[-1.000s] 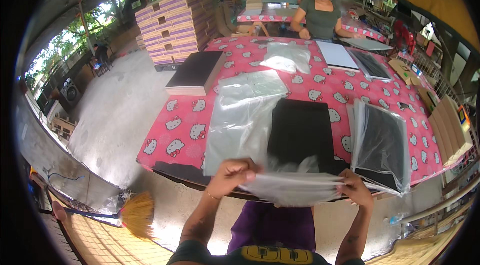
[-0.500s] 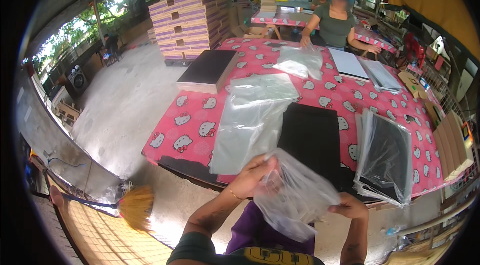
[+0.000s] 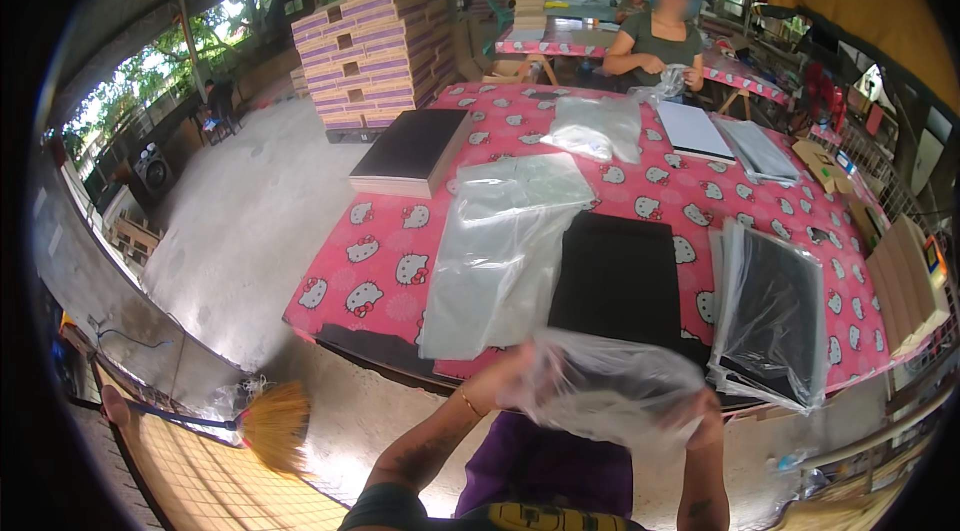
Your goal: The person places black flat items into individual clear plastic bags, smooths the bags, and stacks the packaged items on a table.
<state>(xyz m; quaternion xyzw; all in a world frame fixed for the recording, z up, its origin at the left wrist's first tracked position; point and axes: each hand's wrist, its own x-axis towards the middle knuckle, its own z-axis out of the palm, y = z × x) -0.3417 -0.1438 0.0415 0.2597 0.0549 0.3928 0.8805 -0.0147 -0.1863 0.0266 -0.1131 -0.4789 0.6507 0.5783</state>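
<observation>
Between my two hands a clear plastic bag (image 3: 612,386) is stretched out sideways, just over the table's near edge. My left hand (image 3: 503,379) is closed on its left end, and my right hand (image 3: 703,413) grips the right end, its fingers partly hidden behind the film. Right beyond the bag lies a stack of black sheets (image 3: 615,276). A pile of flat clear plastic bags (image 3: 505,251) is to the left of that stack. On the right, black sheets in clear bags (image 3: 770,316) are heaped at the table's edge.
The table has a pink patterned cover (image 3: 385,251). A black-topped stack (image 3: 415,146), more clear bags (image 3: 597,126) and a white sheet (image 3: 693,129) lie farther back. Across the table a person (image 3: 660,41) handles clear plastic. A broom (image 3: 275,426) is at lower left; cardboard pieces (image 3: 908,276) stand right.
My hands have spread the bag wider, the right hand shifting a little right. The bag has risen from hanging low to a sideways stretch. The person opposite has lifted clear plastic to the chest.
</observation>
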